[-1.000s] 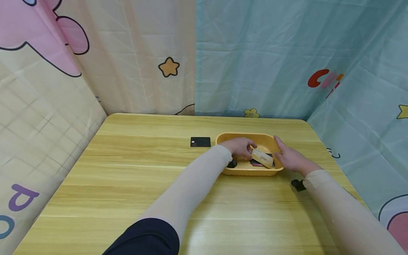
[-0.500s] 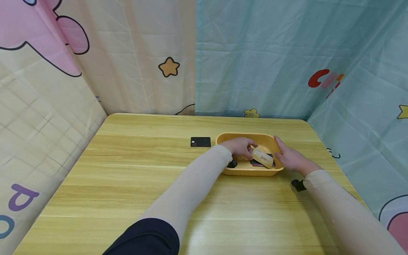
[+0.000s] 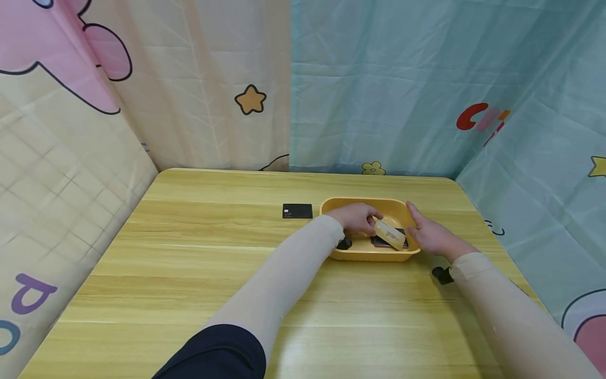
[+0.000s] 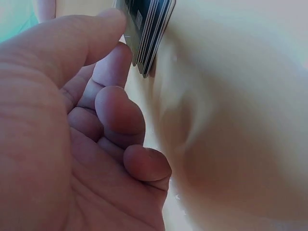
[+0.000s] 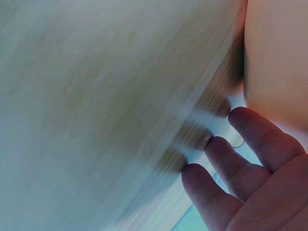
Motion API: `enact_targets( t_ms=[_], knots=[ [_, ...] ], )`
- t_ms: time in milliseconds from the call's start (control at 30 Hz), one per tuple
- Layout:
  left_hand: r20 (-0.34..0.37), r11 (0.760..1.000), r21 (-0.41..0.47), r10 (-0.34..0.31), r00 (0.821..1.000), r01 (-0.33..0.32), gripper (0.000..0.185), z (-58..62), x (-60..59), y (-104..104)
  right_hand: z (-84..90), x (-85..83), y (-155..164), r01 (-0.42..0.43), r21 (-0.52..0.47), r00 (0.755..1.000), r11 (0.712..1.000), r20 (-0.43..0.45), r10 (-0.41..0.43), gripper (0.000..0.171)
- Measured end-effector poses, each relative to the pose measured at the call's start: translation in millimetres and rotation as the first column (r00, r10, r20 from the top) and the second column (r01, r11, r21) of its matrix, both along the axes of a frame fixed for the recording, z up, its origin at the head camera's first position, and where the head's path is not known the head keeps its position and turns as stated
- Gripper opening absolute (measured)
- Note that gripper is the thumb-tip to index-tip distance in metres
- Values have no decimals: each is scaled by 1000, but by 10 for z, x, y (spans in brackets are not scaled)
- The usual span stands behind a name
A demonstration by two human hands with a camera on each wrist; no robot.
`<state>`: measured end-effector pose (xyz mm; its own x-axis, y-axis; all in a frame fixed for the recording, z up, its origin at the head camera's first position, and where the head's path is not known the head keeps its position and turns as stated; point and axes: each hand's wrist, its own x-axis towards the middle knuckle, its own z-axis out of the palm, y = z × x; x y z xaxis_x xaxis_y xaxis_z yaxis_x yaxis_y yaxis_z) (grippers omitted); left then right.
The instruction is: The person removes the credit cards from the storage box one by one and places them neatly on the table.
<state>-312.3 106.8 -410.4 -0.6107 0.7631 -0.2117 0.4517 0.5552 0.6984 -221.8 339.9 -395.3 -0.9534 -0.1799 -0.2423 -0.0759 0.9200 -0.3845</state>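
My left hand point(image 3: 356, 219) reaches into a yellow plastic tray point(image 3: 374, 257) and pinches the near corner of a gold card point(image 3: 390, 234) between thumb and fingertip. Under the gold card lie dark cards point(image 3: 377, 242), one with a reddish edge. The left wrist view shows several dark cards point(image 4: 153, 36) stacked edge-on beside the gold one, with the other fingers loosely bent below. My right hand point(image 3: 433, 234) rests at the tray's right end, thumb by the rim. In the right wrist view, its straight fingers point(image 5: 236, 168) reach down to the tabletop beside the tray wall.
A black card marked VIP point(image 3: 297, 211) lies on the wooden table point(image 3: 227, 273) just left of the tray. Dark wrist camera mounts point(image 3: 442, 275) show beneath the right wrist and inside the tray under the left. Printed curtains point(image 3: 416, 79) hang behind the table and at both sides.
Both hands and the tray keep their places. The light on the gold card shifts as it tilts slightly in my left fingers.
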Motion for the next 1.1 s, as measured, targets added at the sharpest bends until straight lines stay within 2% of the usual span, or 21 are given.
enact_targets(
  t_ms=[200,433,600,700,967,1100],
  knots=[
    [-6,1000,-8,14,1000,-14,59,25,14,-11,0,9,-20,-11,-7,1000,1000,-4,11,71],
    [-80,999,-15,-34,996,33,58,62,1,-41,-30,13,-24,-27,6,999,1000,-24,28,72],
    [-90,999,-11,-34,995,33,57,104,-42,-74,-24,17,-25,-43,19,998,999,-40,44,72],
    [-85,1000,-17,-23,996,21,56,148,-56,-113,-7,16,-28,-51,27,998,998,-47,52,72],
    [-145,1000,3,-26,989,27,59,318,-33,-221,25,19,-12,-73,17,995,997,-67,74,71],
    [-149,999,6,-35,988,36,60,384,-21,-267,23,21,-6,-82,25,993,996,-79,83,69]
  ],
)
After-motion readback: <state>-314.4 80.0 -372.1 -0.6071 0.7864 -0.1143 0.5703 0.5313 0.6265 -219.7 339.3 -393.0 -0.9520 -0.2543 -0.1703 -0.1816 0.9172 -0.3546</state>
